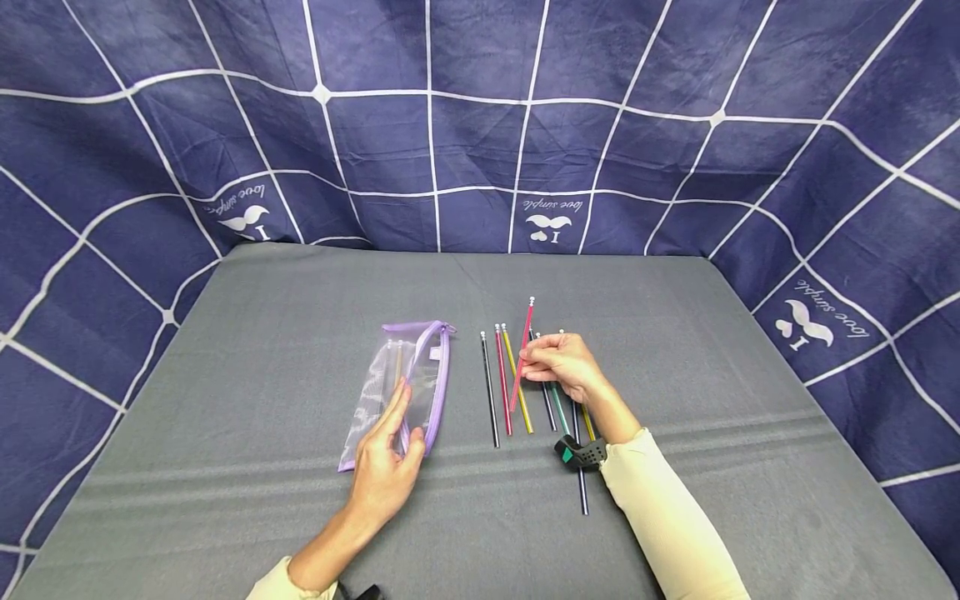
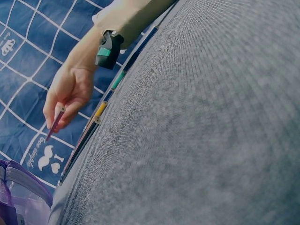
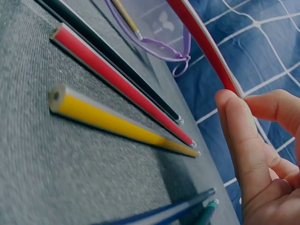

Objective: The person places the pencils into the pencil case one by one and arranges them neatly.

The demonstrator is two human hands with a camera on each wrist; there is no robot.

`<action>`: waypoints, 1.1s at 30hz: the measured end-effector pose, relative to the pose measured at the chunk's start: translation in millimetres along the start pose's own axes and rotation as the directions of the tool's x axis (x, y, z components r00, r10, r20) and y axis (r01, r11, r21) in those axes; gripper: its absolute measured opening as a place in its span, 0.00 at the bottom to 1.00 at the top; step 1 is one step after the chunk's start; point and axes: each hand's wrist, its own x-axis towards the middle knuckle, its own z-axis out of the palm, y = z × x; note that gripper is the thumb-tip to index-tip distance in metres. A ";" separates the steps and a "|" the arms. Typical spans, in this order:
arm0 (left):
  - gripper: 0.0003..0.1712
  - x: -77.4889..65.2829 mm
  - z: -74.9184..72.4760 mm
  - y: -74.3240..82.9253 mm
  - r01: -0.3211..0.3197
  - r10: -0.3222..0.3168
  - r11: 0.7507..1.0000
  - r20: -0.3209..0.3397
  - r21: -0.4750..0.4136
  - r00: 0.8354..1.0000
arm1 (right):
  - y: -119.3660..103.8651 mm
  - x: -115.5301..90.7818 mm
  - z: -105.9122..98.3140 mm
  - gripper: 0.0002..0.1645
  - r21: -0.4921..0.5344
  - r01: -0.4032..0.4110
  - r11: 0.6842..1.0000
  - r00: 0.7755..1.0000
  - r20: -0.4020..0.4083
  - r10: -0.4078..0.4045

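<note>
Our right hand (image 3: 265, 164), lower right in its wrist view, pinches a slim red pencil (image 3: 200, 36) jutting upper-left; our straight-fingered left hand (image 1: 385, 468) touches a translucent purple-trimmed pouch (image 1: 372, 410).

White-gridded blue cloth (image 1: 480, 142) behind, moustache print (image 1: 548, 222) upside down; grey fabric-covered tabletop (image 1: 675, 333).

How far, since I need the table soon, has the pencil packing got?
Done: at least one yellow pencil shows inside the mesh pouch, which the left hand touches. In hand: the right hand pinches a red pencil above the table. Remaining, apparently: several loose pencils lying on the table.
</note>
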 end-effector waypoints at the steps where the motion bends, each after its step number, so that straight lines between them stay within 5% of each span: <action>1: 0.35 0.0 0.0 0.0 0.000 0.000 1.000 -0.001 0.000 1.000 | 0.5 0.0 1.1 0.05 0.000 -0.001 1.000 1.000 0.002 0.001; 33: 0.36 0.1 -0.4 -0.4 0.005 -0.005 1.000 0.004 -0.012 1.000 | 4.8 0.8 29.9 0.07 -0.039 0.003 0.999 0.997 0.077 0.000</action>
